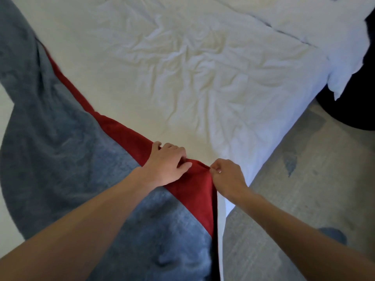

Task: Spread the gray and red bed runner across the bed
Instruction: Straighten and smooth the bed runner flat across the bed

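The left hand [166, 164] grips the red band [125, 131] of the bed runner [60, 151], with the fingers curled over the far edge of the band and the thumb on top. The right hand [228, 177], just beside it at 3 o'clock, pinches the corner of the same band between thumb and fingertips. Both hands are low in the head view, near 6 o'clock, at the near side edge of the bed [182, 67].

The runner lies over the left part of the bed, from 6 o'clock up toward 10 o'clock, gray side toward 9 o'clock and bunched in soft folds. One part hangs down over the bed side, below the right hand. The white sheet is wrinkled in the middle; a pillow [304, 15] is at 1 o'clock and the carpet [304, 189] at 4 o'clock.

The cloth looks thick, soft and limp, probably a little heavy, so it will sag and drag on the sheet. I think it is best to hold it at the corners and along the hem, and to lift it a little while pulling, so that the sheet below does not wrinkle more.
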